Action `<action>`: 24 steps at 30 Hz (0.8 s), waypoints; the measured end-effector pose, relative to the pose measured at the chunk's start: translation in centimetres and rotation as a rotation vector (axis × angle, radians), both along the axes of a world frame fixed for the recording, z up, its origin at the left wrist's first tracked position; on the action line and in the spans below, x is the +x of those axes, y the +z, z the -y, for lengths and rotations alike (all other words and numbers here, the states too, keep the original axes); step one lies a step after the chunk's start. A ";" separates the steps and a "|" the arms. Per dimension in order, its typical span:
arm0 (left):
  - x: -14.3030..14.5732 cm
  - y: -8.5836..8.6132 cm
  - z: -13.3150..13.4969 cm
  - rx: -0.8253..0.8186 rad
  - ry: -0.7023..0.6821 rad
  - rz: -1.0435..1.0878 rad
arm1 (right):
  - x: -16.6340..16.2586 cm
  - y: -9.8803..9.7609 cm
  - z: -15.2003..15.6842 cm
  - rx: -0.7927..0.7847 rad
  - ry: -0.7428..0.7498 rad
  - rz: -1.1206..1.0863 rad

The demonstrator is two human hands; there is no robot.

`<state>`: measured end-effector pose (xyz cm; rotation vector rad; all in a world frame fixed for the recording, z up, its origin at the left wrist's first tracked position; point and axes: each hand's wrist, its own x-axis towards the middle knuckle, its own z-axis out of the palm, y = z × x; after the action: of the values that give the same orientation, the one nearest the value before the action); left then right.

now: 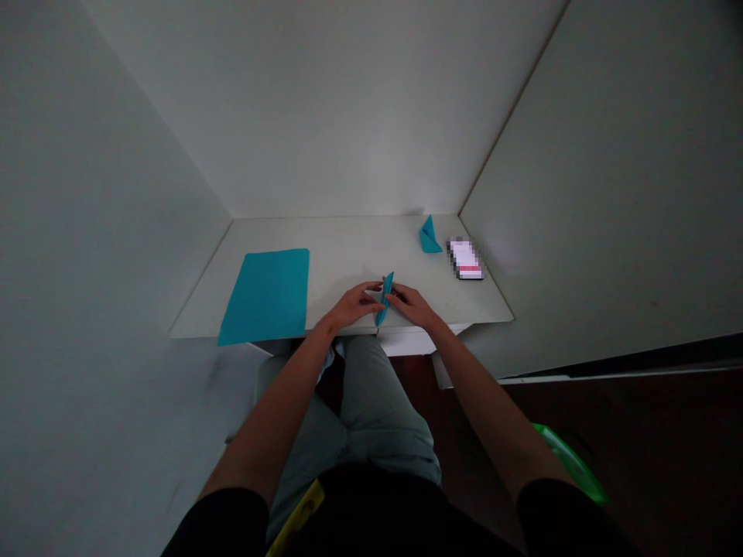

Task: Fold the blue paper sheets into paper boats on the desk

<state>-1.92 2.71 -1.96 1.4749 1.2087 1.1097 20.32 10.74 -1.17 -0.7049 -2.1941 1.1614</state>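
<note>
Teal folded paper (384,299) forms a narrow, elongated fold positioned near the front edge of the white desk (348,247). The fold is tilted, with its upper tip leaning away from the person and to the right of its lower end; the lower end sits just short of the front edge. Grip state: the left hand (350,305) and right hand (411,304) are brought together on opposite sides of the fold, and the fingers of both hands contact it, holding it between them. The exact finger placement is too small to determine. Both forearms extend forward from black sleeves (224,526) toward the desk. A flat teal paper sheet (267,296) lies on the left side of the desk, well apart from the left hand, with its near corner projecting past the front edge. A small folded teal paper piece (430,237) rests at the rear of the desk, near the back wall panel (325,108). A pixelated object (465,259), whose details are obscured, lies just to its right and nearer the front. Grey-green trousers (371,402) occupy the area below the desk. A yellow object (296,518) appears at the bottom of the view, and a green object (572,463) lies to the lower right, above a dark floor (638,464).
</note>
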 end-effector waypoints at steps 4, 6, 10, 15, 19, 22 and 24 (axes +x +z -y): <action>-0.1 0.0 0.1 -0.013 -0.021 0.002 | 0.1 -0.1 0.0 0.003 0.004 0.008; 0.0 -0.1 0.1 0.003 -0.018 0.011 | 0.1 -0.2 -0.1 0.001 0.000 0.009; 0.2 -0.2 0.2 0.050 0.011 0.013 | 0.1 -0.3 -0.1 -0.007 -0.011 0.028; 0.1 0.0 0.3 0.054 0.015 -0.003 | 0.0 -0.1 0.0 -0.036 -0.017 0.012; 0.2 -0.5 0.1 0.081 0.046 -0.011 | 0.0 -0.1 0.0 -0.045 -0.013 -0.018; 0.5 -1.3 -0.1 0.124 0.123 -0.059 | -0.1 -0.1 0.0 -0.026 -0.014 -0.026; 0.7 -1.7 -0.3 0.149 0.166 -0.101 | -0.1 -0.1 0.1 -0.015 -0.004 -0.032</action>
<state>-1.25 2.98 -3.62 1.5805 1.3635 1.2728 20.22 10.61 -1.26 -0.6922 -2.1586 1.1795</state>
